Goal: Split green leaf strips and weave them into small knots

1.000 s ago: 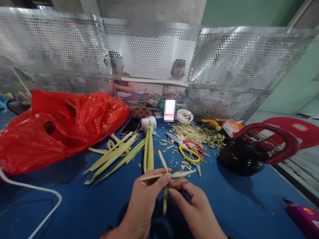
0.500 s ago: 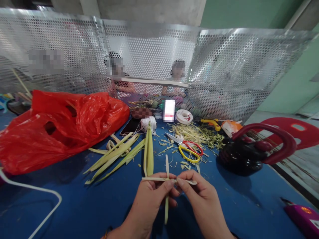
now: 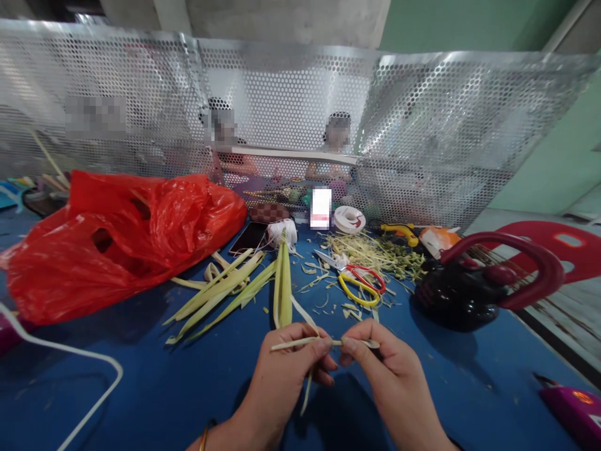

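Leaf strips (image 3: 292, 344) held crosswise over the blue desk (image 3: 451, 382)

In the head camera, my one view, I count two strips, as far as the fingers let me see. The left hand (image 3: 284, 373) has its grip pinched tight, thumb over fingers, where they cross; the right hand (image 3: 392, 369) has a thumb-and-finger grip closed on the right end of the crosswise strip.

Around them I count one pair of scissors (image 3: 334, 262), one kettle (image 3: 455, 304), one ribbon spool (image 3: 342, 220), one thread ball (image 3: 284, 233) and one red bag (image 3: 126, 244). Two people sit behind the perforated sheet (image 3: 286, 94). The leaf pile (image 3: 230, 285) overlaps too much for me to count.

For room, I see blue surface from the right hand across to the kettle, well apart, and from the left wrist to the white cord (image 3: 75, 351). The desk's right edge slants past the kettle. The long leaf (image 3: 282, 282) ends just beyond the left hand.

The strips look thin and flat, cream to pale green, the second hanging below the left fingers.
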The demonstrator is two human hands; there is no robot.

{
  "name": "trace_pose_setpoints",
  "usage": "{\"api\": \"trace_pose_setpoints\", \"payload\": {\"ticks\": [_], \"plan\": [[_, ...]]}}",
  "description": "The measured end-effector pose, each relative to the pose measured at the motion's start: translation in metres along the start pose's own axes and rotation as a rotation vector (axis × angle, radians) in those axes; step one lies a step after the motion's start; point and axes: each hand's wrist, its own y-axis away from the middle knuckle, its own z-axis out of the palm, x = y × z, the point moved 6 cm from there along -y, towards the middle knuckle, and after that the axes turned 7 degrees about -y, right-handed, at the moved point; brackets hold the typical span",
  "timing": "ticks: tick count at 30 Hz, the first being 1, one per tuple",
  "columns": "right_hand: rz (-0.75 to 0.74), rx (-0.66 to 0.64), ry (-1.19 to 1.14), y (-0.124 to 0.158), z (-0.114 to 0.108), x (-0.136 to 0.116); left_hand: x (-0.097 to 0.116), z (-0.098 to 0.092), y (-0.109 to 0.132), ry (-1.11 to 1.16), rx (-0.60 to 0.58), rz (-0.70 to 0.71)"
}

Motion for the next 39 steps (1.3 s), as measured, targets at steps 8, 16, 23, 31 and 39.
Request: {"api": "trace_pose_setpoints", "payload": {"ticks": [8, 16, 23, 31, 39], "plan": [[0.033, 0.058, -0.055, -0.005, -0.004, -0.003, 0.001, 0.002, 0.003, 0.085, -0.021, -0.057], [0.013, 0.075, -0.032, -0.007, -0.004, -0.004, 0.000, 0.001, 0.003, 0.109, -0.020, -0.057], [0.021, 0.015, -0.007, -0.005, 0.001, -0.004, -0.001, 0.000, 0.000, 0.107, 0.046, -0.044], [-0.087, 0.067, 0.037, -0.008, -0.003, -0.006, -0.002, 0.004, 0.002, 0.072, -0.018, -0.064], [-0.029, -0.051, -0.063, -0.009, 0.006, -0.001, -0.004, 0.010, 0.004, -0.030, -0.094, -0.098]]}}
